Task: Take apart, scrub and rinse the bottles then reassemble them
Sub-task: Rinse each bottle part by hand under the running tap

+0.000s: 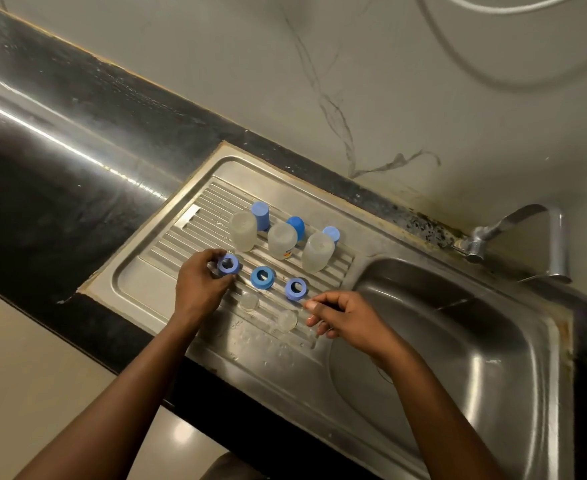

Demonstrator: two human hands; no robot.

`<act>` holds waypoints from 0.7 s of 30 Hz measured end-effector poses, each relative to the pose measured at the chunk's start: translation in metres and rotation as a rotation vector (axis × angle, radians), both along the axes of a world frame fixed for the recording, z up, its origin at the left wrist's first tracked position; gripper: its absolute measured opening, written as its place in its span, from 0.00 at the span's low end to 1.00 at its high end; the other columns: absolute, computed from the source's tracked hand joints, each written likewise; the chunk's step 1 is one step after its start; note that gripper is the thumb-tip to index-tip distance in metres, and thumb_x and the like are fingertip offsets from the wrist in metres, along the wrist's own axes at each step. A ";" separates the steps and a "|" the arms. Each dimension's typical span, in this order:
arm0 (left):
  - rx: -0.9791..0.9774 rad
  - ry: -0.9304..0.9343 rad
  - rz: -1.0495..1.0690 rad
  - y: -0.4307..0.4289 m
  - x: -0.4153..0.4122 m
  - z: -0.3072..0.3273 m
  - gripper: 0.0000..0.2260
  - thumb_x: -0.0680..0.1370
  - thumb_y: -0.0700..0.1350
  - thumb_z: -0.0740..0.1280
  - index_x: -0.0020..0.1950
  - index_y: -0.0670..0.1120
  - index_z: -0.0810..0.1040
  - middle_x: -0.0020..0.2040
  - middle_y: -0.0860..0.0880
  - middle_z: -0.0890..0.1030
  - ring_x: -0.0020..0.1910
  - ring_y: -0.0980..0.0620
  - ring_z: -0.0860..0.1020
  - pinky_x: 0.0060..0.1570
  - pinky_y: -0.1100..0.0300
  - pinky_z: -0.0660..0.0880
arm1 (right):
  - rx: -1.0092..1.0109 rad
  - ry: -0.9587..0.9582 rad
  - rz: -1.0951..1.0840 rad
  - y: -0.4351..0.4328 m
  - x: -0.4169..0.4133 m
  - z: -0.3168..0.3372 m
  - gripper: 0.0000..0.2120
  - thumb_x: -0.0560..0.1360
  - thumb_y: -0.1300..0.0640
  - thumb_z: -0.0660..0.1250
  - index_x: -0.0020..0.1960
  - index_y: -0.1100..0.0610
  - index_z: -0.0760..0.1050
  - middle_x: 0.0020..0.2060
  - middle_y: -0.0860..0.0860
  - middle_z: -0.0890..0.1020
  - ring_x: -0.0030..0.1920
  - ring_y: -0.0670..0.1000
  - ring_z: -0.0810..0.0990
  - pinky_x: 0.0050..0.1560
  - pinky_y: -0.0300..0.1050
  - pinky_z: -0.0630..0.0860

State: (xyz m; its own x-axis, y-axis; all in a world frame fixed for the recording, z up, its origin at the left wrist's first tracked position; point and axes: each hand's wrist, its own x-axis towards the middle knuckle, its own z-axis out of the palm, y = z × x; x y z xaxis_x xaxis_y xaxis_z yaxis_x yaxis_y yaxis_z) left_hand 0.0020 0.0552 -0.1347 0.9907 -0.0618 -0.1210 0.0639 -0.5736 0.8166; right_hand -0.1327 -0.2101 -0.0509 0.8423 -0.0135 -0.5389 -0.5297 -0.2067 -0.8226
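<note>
We're looking down from the head camera onto a steel draining board (139,282) beside the sink (458,358). Three clear bottles stand in a row across the ribs: the left bottle (243,231), the middle bottle (282,240) and the right bottle (317,251). Each has its long axis upright and a rounded closed end toward us, so the mouths look to be down. There's some print low on the middle bottle, too blurred for us to read.

Just behind each one stands a blue cap: the left cap (261,215), the middle cap (296,226) and the right cap (332,233), all partly hidden by the bottles.

Nearer us are three blue rings, holes facing up. The left hand (200,285) grips the left ring (228,264), thumb and fingers curled round its rim. We cannot tell whether it rests on the board or is lifted. The middle ring (262,277) and the right ring (296,289) lie free.

Nearer again are the left teat (249,302) and the right teat (287,320), pale on the wet ribs and hard to make out.

The right hand (347,322) hovers just beside the right ring, its fingers loosely curled and its thumb and forefinger tips close together. Whether they pinch anything, we cannot tell.
</note>
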 end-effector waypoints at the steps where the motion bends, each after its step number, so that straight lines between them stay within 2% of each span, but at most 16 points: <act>1: 0.004 0.003 -0.004 0.000 0.000 -0.001 0.21 0.74 0.42 0.81 0.65 0.50 0.82 0.60 0.48 0.83 0.52 0.48 0.81 0.54 0.48 0.83 | 0.000 0.000 -0.002 0.000 0.000 0.000 0.09 0.82 0.47 0.69 0.57 0.49 0.84 0.47 0.50 0.88 0.44 0.49 0.85 0.50 0.45 0.81; 6: 0.010 -0.014 0.014 -0.002 -0.003 0.007 0.26 0.73 0.44 0.82 0.69 0.48 0.80 0.63 0.47 0.81 0.55 0.47 0.80 0.55 0.48 0.81 | -0.011 -0.008 -0.002 -0.002 0.000 -0.001 0.09 0.82 0.47 0.69 0.57 0.48 0.84 0.48 0.50 0.88 0.45 0.48 0.85 0.50 0.44 0.81; 9: -0.021 -0.056 0.041 -0.010 -0.011 0.023 0.26 0.73 0.44 0.81 0.69 0.49 0.80 0.63 0.50 0.79 0.54 0.50 0.78 0.49 0.58 0.77 | 0.000 -0.021 -0.014 -0.004 -0.001 0.001 0.09 0.82 0.47 0.69 0.58 0.48 0.84 0.48 0.50 0.88 0.45 0.48 0.85 0.51 0.45 0.81; 11: -0.077 -0.100 0.039 -0.020 -0.021 0.036 0.23 0.74 0.43 0.80 0.68 0.49 0.80 0.60 0.51 0.80 0.51 0.55 0.77 0.47 0.62 0.75 | 0.011 -0.033 -0.029 -0.007 -0.003 0.004 0.08 0.82 0.48 0.69 0.57 0.49 0.84 0.48 0.50 0.88 0.44 0.47 0.85 0.51 0.45 0.81; 13: -0.132 -0.147 0.032 -0.033 -0.032 0.050 0.18 0.76 0.43 0.78 0.65 0.51 0.82 0.57 0.54 0.81 0.51 0.57 0.78 0.48 0.58 0.78 | 0.024 -0.044 -0.048 -0.010 -0.004 0.006 0.08 0.82 0.48 0.69 0.57 0.49 0.84 0.47 0.50 0.88 0.44 0.47 0.85 0.50 0.44 0.81; 15: -0.184 -0.167 -0.007 -0.052 -0.045 0.062 0.13 0.78 0.44 0.76 0.62 0.53 0.83 0.55 0.56 0.82 0.50 0.55 0.80 0.47 0.55 0.80 | 0.028 -0.056 -0.074 -0.017 -0.009 0.009 0.09 0.82 0.48 0.69 0.58 0.50 0.84 0.47 0.50 0.88 0.44 0.47 0.84 0.48 0.41 0.81; 21: -0.299 -0.096 -0.165 -0.116 -0.089 0.072 0.09 0.79 0.41 0.75 0.58 0.50 0.83 0.52 0.55 0.84 0.48 0.52 0.83 0.43 0.62 0.79 | 0.010 -0.086 -0.137 -0.043 -0.027 0.005 0.08 0.82 0.49 0.69 0.56 0.51 0.85 0.46 0.51 0.88 0.42 0.47 0.84 0.46 0.42 0.80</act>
State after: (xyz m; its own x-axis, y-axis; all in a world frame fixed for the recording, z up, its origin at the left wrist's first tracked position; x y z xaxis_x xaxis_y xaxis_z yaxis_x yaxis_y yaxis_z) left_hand -0.0865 -0.0611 -0.0622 0.9703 -0.2410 0.0199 -0.0950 -0.3042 0.9479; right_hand -0.1598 -0.2531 -0.0462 0.8762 -0.1259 -0.4652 -0.4794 -0.1289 -0.8681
